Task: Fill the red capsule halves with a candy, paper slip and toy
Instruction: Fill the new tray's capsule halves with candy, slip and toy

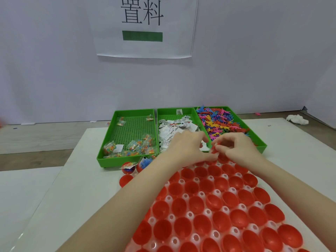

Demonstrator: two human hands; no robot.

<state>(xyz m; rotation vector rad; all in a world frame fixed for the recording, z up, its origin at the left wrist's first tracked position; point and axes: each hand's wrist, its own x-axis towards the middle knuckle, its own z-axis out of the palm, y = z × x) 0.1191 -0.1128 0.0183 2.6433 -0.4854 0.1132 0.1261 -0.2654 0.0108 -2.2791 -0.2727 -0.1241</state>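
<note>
- The right hand (236,146) has its fingers curled and pinches a small red plastic toy (215,149) between thumb and fingertips, at the far edge of the white holder sheet (201,194), just in front of the green trays.
- The left hand (187,144) lies beside it, fingers bent toward the same spot; whether it has hold of the toy too, or of a paper slip, I cannot tell.
- The red plastic capsule halves (214,220) sit in rows across the holder, open mouths upward; those nearest the viewer look unfilled.
- Two filled capsule halves (138,167) stand off the sheet, near the front edge of the left tray, on the white table (72,188).
- Along the table's far side stand three green plastic trays: wrapped candy packets (134,146) in the left one, folded white paper slips (174,128) in the middle one, and small multicoloured toys (220,120) in the right one.
- The step in hand seems to be seating the toy in a half in the far row. It would go best lowered straight into the mouth, then released only once it sits below the rim.
- The toy is too small and too hidden by fingers to tell its long axis or which way it points.
- Care is needed not to knock neighbouring halves out of their seats.
</note>
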